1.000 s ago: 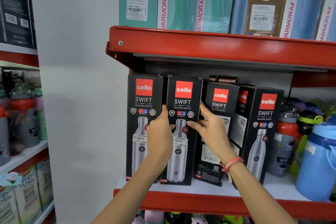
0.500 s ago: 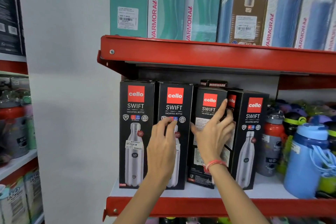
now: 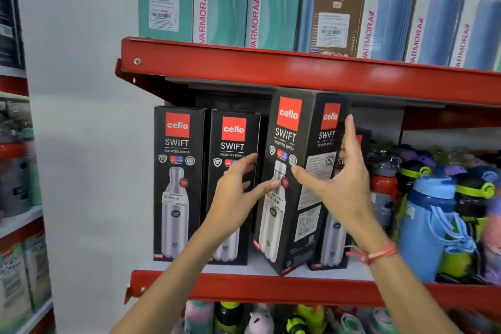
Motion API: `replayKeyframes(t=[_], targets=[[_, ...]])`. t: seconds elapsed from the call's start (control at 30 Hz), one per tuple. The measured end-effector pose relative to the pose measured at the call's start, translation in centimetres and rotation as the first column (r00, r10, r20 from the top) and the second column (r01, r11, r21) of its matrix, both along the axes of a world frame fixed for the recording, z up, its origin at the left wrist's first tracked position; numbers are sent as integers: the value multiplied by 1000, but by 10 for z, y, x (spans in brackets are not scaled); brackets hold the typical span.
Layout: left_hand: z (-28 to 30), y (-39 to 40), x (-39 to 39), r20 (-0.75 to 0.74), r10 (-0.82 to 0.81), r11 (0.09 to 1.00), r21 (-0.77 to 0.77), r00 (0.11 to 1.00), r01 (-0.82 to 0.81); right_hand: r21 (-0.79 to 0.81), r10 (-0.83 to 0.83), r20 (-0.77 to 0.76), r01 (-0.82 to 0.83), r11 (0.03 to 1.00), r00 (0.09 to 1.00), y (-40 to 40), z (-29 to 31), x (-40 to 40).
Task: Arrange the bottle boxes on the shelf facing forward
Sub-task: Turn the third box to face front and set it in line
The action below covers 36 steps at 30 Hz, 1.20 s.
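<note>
Black Cello Swift bottle boxes stand on the middle shelf (image 3: 244,286). The leftmost box (image 3: 177,184) and the second box (image 3: 230,149) face forward. A third box (image 3: 295,198) is pulled out toward the shelf's front edge and turned at an angle, so both its front and its side show. My right hand (image 3: 339,182) grips this box, thumb on the front, fingers on the side. My left hand (image 3: 235,198) touches its left edge with spread fingers. A fourth box (image 3: 332,241) stands behind it, mostly hidden.
Loose water bottles, among them a blue one (image 3: 428,225), crowd the shelf to the right. Teal, brown and blue Varmora boxes (image 3: 222,0) fill the red shelf above (image 3: 271,68). A white wall (image 3: 81,144) bounds the left. More bottles sit below (image 3: 257,320).
My right hand has pulled the third box forward and turned it at an angle. My left hand has moved from the second box to the third box's left edge.
</note>
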<state>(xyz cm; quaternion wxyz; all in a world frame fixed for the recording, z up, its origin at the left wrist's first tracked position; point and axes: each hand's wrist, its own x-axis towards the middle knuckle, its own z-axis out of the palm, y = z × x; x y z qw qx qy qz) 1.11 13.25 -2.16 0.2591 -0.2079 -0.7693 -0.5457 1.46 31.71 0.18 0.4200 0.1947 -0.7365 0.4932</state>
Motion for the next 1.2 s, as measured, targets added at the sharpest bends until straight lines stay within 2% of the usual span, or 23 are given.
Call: replayKeyframes(t=[0.1,0.17,0.27,0.37,0.43,0.6,0.7,0.8,0.93,1.03,1.13,1.2], targets=[[9,7,6,134,-252,965,100,958,240,-31,199,31,-198,980,980,19,7,2],[10,14,11,164,-340,938,134,926,321,-34,302,72,-300,953,951,29,6,0],[10,23,14,120,-281,953,155,952,261,18,415,199,-426,904,888,37,10,-7],[12,30,12,71,-199,967,174,977,184,121,440,346,-504,855,829,44,23,-17],[13,36,8,21,-116,986,127,993,112,175,429,399,-526,832,811,48,29,-25],[7,50,-11,-84,183,980,91,980,-175,323,301,344,-413,851,889,38,32,-40],[0,57,-26,-77,285,958,64,955,-280,295,198,322,-297,908,926,24,21,-51],[-10,61,-38,-37,413,909,-44,910,-415,300,64,318,-164,940,946,14,-3,-61],[-18,64,-46,17,463,882,-111,886,-459,361,-52,268,-50,931,962,6,-20,-72],[-17,63,-47,23,475,868,-178,880,-464,342,-123,240,35,939,963,2,-20,-70],[-18,56,-37,-35,495,820,-311,868,-480,291,-155,232,83,953,960,-6,-26,-57],[-22,43,-20,-123,467,820,-312,876,-481,260,-259,146,215,941,955,-18,-32,-43]])
